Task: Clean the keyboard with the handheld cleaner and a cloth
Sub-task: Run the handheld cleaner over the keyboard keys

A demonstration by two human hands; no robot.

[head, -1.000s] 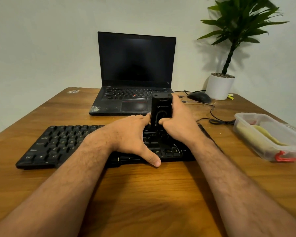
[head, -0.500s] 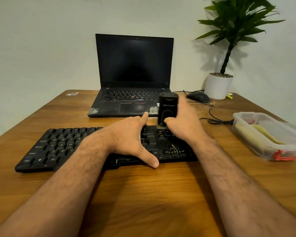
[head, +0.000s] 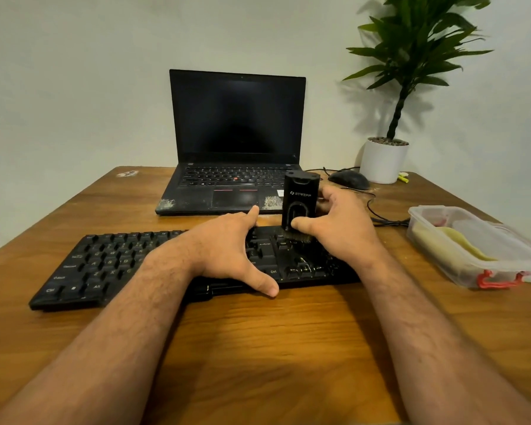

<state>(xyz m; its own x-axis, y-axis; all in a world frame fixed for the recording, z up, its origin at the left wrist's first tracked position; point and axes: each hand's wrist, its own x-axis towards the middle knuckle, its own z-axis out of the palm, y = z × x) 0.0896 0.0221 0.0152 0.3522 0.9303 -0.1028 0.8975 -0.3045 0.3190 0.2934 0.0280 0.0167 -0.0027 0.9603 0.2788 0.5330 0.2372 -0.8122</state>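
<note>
— Two hands are working at centre frame: the right hand is curling thumb and fingers round the handheld cleaner, standing upright on the right end of the keyboard.
— And the left hand?
— Lying spread, fingers straight, bracing the keys. The cleaner is looking light, rigid, smooth — gripping its lower sides seems safest.
— Anything crowding it?
— Laptop just behind; mouse and cable upper right; plastic box at right — possibly holding the cloth.

Keyboard middle — under hands
</note>
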